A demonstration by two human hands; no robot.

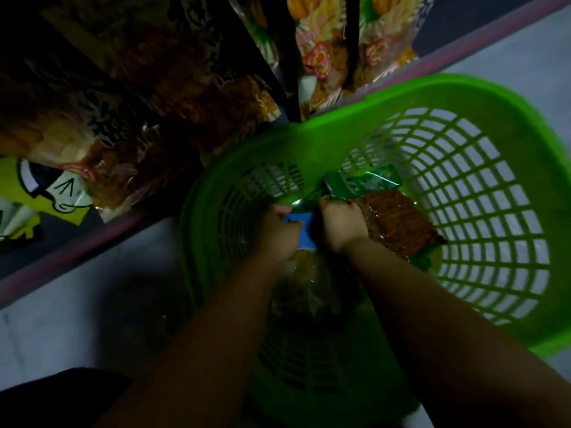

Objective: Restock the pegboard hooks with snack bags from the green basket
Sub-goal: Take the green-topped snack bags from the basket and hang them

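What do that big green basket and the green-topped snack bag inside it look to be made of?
The green latticed basket looks like moulded plastic: one even bright colour, a smooth rim, regular cut-out slots. The green-topped snack bag, which the right hand grips, seems to be thin glossy film, perhaps foil-lined: it crinkles and glints.

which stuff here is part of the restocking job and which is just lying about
Job: green basket; blue-header bag gripped by left hand; green-header bag gripped by right hand; hanging snack bags.
Lying about: yellow cartoon pack; floor.
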